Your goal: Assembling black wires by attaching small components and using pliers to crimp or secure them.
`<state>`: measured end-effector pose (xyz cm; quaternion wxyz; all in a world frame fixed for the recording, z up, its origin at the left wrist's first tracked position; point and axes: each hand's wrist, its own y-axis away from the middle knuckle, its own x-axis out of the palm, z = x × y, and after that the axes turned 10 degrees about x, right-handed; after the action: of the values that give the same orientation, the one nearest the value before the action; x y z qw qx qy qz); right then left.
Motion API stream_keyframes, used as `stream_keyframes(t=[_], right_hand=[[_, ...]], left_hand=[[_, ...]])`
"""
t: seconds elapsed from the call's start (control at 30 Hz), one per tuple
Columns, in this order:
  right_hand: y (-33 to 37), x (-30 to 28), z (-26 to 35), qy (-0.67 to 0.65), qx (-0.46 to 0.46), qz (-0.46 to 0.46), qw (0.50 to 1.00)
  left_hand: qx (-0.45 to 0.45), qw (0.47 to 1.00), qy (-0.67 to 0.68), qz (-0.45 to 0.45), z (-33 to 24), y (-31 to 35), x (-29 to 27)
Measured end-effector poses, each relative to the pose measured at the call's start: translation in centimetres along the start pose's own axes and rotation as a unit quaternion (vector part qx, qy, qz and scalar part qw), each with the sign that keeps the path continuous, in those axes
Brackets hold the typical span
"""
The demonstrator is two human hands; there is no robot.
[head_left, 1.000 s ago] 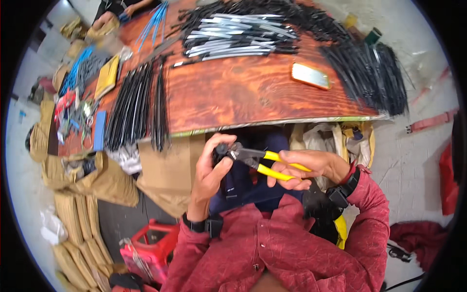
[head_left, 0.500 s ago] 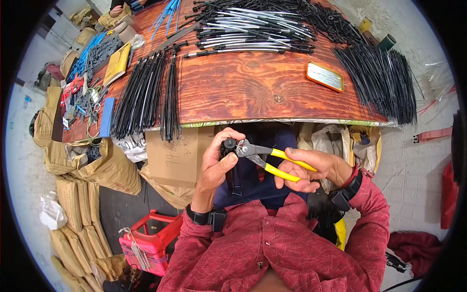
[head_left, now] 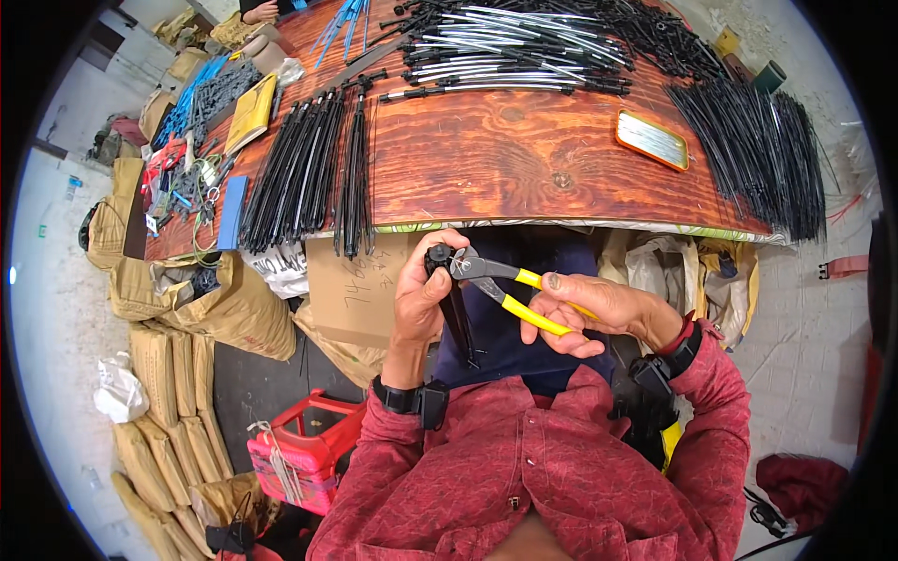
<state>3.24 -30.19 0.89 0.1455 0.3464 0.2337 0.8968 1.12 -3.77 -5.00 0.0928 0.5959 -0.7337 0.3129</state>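
Note:
Above my lap, just before the table edge, my left hand [head_left: 418,294] is closed around a slim black plastic bundle [head_left: 458,325]. Its round black top shows beside my thumb, and its thin lower end hangs toward my lap. My right hand [head_left: 608,307] grips a pair of pincers [head_left: 505,301] by the yellow handles, which stand apart. The dark metal jaws of the pincers meet a small bit of wire at the bundle's top, next to my left fingers. Whether the jaws have closed on the wire cannot be told.
On the wooden table [head_left: 496,178] lie black bundles [head_left: 304,173], black-and-silver rods [head_left: 514,61], an orange-rimmed tin [head_left: 652,140] and thin black strips [head_left: 762,164]. A red stool [head_left: 309,439] and brown sacks [head_left: 220,309] stand at lower left. Another person's hand [head_left: 262,11] shows at the far left.
The whole view has shifted, so the table sits further right and slightly higher. The black bundle's lower end has swung a little right. Both grips look the same.

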Motion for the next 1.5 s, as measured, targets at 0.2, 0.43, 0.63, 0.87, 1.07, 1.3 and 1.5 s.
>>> stream_keyframes(t=[0.2,0.43,0.63,0.87,1.07,1.3,1.5], right_hand=[[-0.8,0.3,0.4,0.044,-0.032,-0.022,0.998],[-1.4,0.5,1.2,0.1,-0.049,-0.047,0.993],[-0.3,0.0,1.9,0.127,-0.027,-0.059,0.99],[2.9,1.4,3.7,0.247,-0.001,-0.189,0.95],[1.8,2.9,1.4,0.447,-0.113,-0.326,0.825],[0.6,3.7,0.0,0.447,-0.146,-0.346,0.812],[3.3,2.2,2.9,0.137,0.052,-0.13,0.981]], left_hand=[[0.01,1.0,0.018,-0.008,-0.1,-0.4,-0.3],[0.006,0.999,0.015,-0.03,-0.5,-0.2,-0.8],[-0.032,0.999,0.013,-0.017,-1.2,-0.4,-0.2],[-0.043,0.997,-0.02,-0.057,0.1,-0.4,0.7],[-0.023,0.996,-0.021,-0.077,0.0,-0.2,1.2],[-0.009,0.995,-0.019,-0.096,0.1,0.3,0.8],[-0.001,0.994,-0.059,-0.095,-0.1,0.9,1.0]])
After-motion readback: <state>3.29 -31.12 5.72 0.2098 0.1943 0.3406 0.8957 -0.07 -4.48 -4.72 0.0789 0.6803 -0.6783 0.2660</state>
